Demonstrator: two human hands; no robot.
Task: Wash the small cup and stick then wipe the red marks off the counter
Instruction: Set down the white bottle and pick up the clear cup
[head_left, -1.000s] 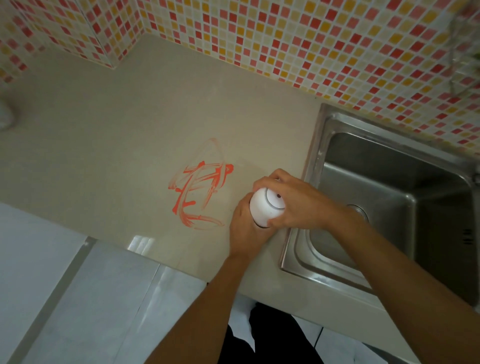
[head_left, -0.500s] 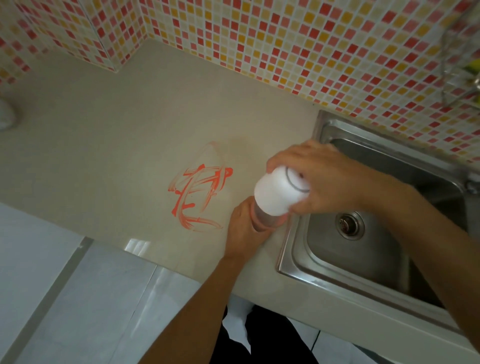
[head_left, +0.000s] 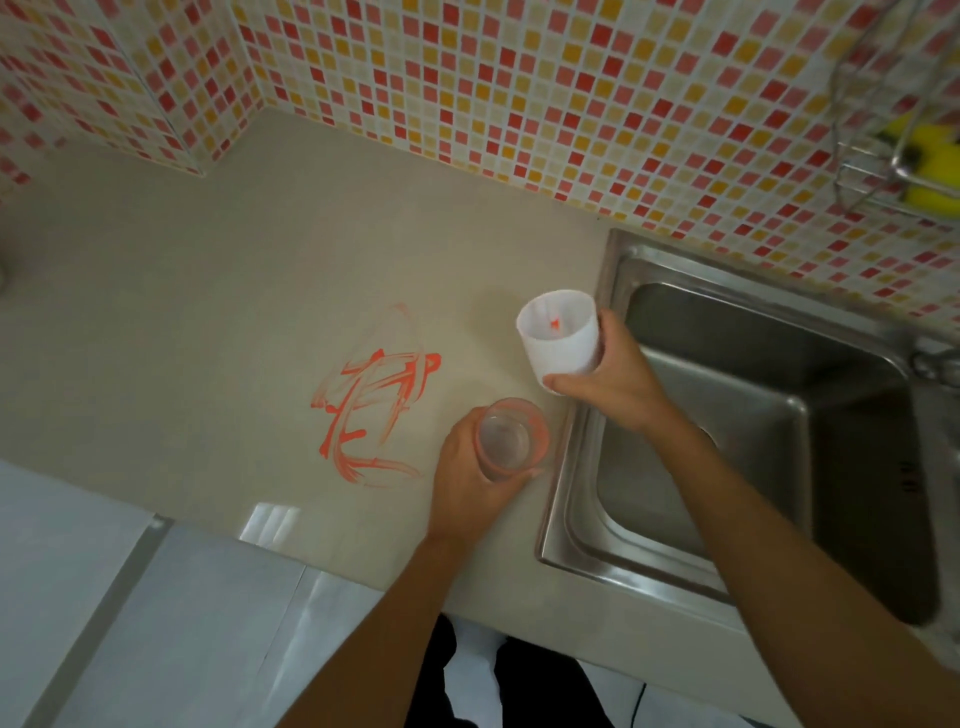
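**Onlooker A:** While the left hand (head_left: 470, 467) grips the small cup (head_left: 511, 439) upright on the bench (head_left: 208, 291), check where the sink (head_left: 582, 519) lies. It is directly to the cup's right, its rim just beside the cup.

**Onlooker B:** Confirmed. The left fingers curl round the cup wall, mouth upward. The cup is clear, red-tinted at the rim. The right hand (head_left: 610, 376) holds a white cup-shaped cover (head_left: 558, 335), fingers wrapped about its closed end, open end tilted toward the camera, a red spot inside.

**Onlooker A:** Which hand is nearer the basin?

**Onlooker B:** The right; its wrist is over the rim. The cup likely needs one short move rightward. I cannot make out the stick. The red marks (head_left: 374, 410) lie left of the cup, unwiped.
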